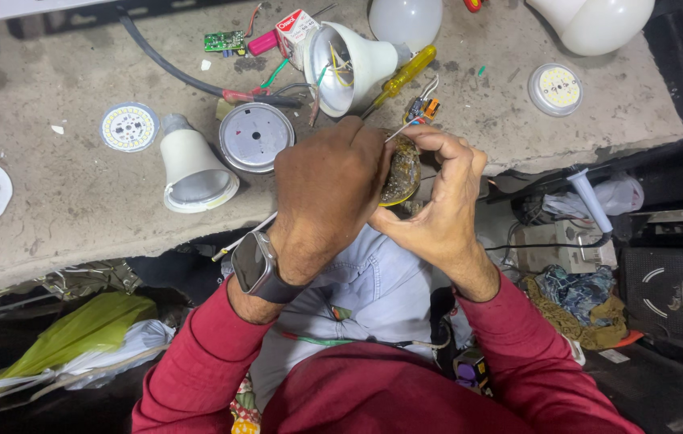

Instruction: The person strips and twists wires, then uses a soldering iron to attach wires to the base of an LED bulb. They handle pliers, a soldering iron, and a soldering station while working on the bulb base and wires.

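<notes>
Left hand curled – right hand cradling circuit disc

Both hands meet at the counter edge. The right hand cups a round circuit board with attached wires; the left hand, wearing a wristwatch, closes over it. Near them lie an open bulb housing, a yellow-handled screwdriver and an aluminium disc.

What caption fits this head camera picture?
Two hands, left hand and right hand, grip a round circuit disc above a bench strewn with bulb parts.
</notes>
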Available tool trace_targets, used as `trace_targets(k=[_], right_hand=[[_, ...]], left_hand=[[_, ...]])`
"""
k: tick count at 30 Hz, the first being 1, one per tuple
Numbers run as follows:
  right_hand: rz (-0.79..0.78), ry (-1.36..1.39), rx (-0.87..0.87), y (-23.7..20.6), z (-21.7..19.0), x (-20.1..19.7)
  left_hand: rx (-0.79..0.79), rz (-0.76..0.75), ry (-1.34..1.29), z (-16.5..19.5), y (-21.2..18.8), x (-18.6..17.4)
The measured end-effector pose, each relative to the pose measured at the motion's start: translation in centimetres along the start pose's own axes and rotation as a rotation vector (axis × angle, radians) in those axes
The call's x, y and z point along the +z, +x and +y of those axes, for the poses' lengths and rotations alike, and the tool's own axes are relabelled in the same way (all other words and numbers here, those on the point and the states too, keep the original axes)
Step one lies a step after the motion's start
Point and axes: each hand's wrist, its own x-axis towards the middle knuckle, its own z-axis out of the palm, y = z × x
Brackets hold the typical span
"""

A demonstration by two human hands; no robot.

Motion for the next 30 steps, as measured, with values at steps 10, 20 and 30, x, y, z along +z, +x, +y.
trace_targets(k=[10,20,30], right_hand=[[0.03,-0.022,-0.006,-0.1,0.3,0.3],[0.028,-0.029,0.012,-0.2,0.3,0.4],[0.035,-0.01,-0.012,-0.1,0.2,0.4]], left_hand=[[0.034,0.029,0.02,0.2,0.0,0.4],[0.045,0.043,-0.132,-0.2,0.1,0.0],[-0.055,0.056,-0.389,-0.6,0.7,-1.2]])
